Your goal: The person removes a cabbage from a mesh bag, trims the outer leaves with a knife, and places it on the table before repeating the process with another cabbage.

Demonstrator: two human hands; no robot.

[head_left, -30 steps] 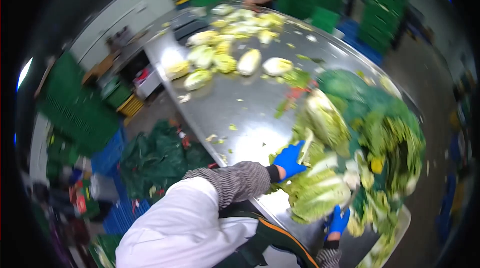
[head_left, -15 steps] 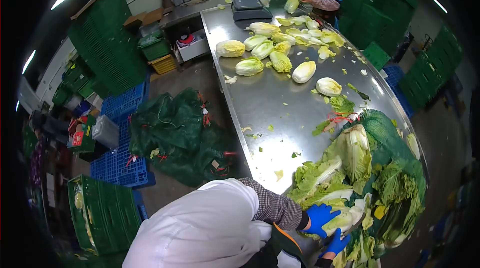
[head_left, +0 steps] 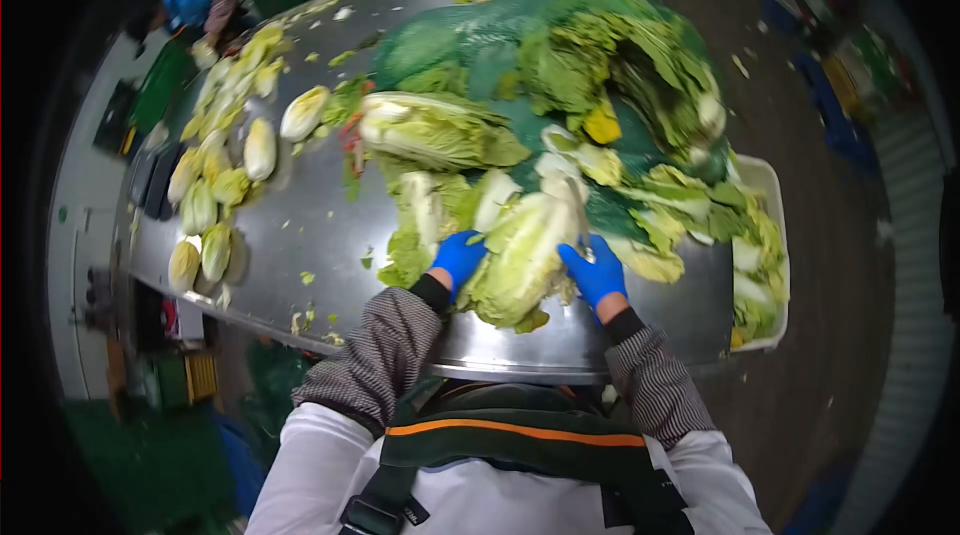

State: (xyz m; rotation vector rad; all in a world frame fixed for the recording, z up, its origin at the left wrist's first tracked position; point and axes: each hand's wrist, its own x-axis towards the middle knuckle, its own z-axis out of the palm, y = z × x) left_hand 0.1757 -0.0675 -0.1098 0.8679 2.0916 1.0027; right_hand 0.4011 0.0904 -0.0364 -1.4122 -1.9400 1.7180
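A leafy cabbage (head_left: 521,255) lies on the steel table (head_left: 330,265) in front of me, between my blue-gloved hands. My left hand (head_left: 461,258) is against its left side, fingers curled onto the leaves. At its right side is my right hand (head_left: 595,273), with something small and metallic between thumb and fingers, too unclear to name. Behind lies a larger untrimmed cabbage (head_left: 425,127). A green mesh bag (head_left: 450,30) spreads over the far part of the table, with dark outer leaves (head_left: 565,60) on it.
Trimmed cabbages (head_left: 260,149) lie at the left of the table, near a dark scale (head_left: 160,180). A co-worker in a blue sleeve (head_left: 192,3) stands at the far left. A white bin (head_left: 781,260) of leaves is by the right edge.
The view has swung round and now looks down at the table. My hands have moved apart, to either side of a cabbage whose broad leafy side now shows.
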